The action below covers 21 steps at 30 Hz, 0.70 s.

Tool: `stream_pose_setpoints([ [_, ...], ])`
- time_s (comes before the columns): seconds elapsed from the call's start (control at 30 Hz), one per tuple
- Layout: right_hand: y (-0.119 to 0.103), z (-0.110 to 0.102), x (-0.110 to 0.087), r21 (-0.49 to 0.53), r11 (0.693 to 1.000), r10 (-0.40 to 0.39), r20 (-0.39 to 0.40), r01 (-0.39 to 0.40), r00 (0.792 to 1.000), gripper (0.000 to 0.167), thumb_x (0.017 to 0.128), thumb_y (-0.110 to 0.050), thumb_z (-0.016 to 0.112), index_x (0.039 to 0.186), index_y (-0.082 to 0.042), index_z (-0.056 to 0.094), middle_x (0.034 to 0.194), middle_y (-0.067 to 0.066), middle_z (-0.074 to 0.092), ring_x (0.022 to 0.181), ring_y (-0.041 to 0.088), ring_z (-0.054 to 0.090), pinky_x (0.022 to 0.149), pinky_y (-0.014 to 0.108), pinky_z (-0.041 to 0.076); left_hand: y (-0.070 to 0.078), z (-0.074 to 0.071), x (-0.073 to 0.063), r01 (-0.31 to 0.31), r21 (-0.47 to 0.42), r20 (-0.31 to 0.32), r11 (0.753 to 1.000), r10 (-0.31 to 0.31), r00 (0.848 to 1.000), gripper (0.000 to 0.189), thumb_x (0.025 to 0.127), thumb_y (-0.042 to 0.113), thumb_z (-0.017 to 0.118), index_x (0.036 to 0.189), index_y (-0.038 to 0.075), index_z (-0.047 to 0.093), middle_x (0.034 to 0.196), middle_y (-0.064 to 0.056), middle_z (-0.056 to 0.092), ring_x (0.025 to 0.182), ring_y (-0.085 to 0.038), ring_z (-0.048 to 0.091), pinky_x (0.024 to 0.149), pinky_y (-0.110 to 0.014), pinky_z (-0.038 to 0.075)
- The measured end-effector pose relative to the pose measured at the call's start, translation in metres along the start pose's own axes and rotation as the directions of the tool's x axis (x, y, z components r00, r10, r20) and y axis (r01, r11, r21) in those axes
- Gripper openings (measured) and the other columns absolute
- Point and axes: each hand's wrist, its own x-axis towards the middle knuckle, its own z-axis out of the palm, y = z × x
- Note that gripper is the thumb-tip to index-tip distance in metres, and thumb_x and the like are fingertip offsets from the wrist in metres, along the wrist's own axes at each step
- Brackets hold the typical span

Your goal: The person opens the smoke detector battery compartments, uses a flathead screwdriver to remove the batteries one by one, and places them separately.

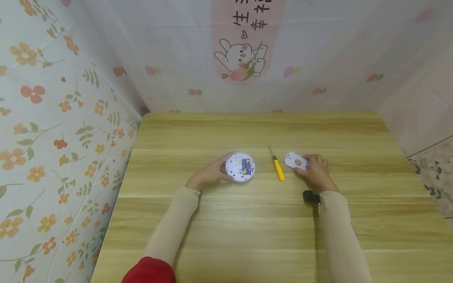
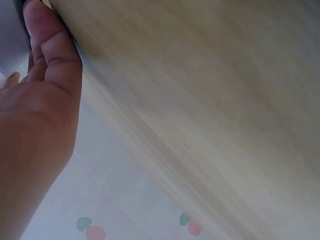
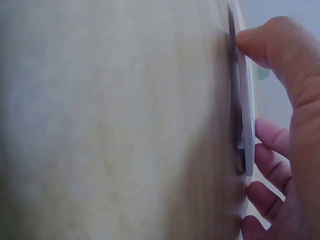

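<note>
A round white smoke detector (image 1: 234, 173) with a printed label and a blue-and-yellow battery faces up near the middle of the table. My left hand (image 1: 213, 170) grips its left side, thumb and fingers spread round the rim. In the left wrist view that hand (image 2: 47, 100) fills the left edge, and only a sliver of the detector shows. To the right, my right hand (image 1: 316, 169) holds a flat white mounting plate (image 1: 291, 160) with a round central hole. The right wrist view shows the plate (image 3: 246, 100) edge-on, close over the tabletop, with thumb and fingertips at its edge.
Between the two hands lies a screwdriver (image 1: 278, 169) with a yellow handle, its shaft toward the back. The wood-grain table (image 1: 247, 228) meets a printed curtain (image 1: 170, 51) at the back. Floral cloth (image 1: 53, 157) hangs along the left side.
</note>
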Motion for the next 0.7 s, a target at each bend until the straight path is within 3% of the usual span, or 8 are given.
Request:
stream_pose_setpoints([
  [0.3,0.0004,0.0005,-0.0022,0.032,0.999,-0.005,-0.002,0.005,1.000,0.069,0.086,-0.033,0.067,0.133,0.009,0.042,0.128,0.035,0.036,0.107,0.046,0.028,0.089,0.058,0.017,-0.0010,0.0004,-0.0004,-0.023,-0.031,0.009,0.999,0.023,1.000,0.099,0.078,0.019,0.080,0.155,0.030,0.018,0.161,0.000,0.023,0.148,-0.022,0.022,0.121,-0.044,0.016],
  [0.7,-0.0030,-0.0042,-0.0021,0.069,0.997,0.025,-0.034,-0.022,0.999,0.064,0.095,-0.042,0.055,0.131,0.009,0.044,0.134,0.034,0.037,0.118,0.051,0.028,0.097,0.061,0.018,0.0011,-0.0002,-0.0006,-0.021,-0.037,0.017,0.999,0.022,1.000,0.098,0.079,0.017,0.079,0.155,0.029,0.018,0.161,-0.001,0.023,0.147,-0.021,0.022,0.121,-0.043,0.016],
])
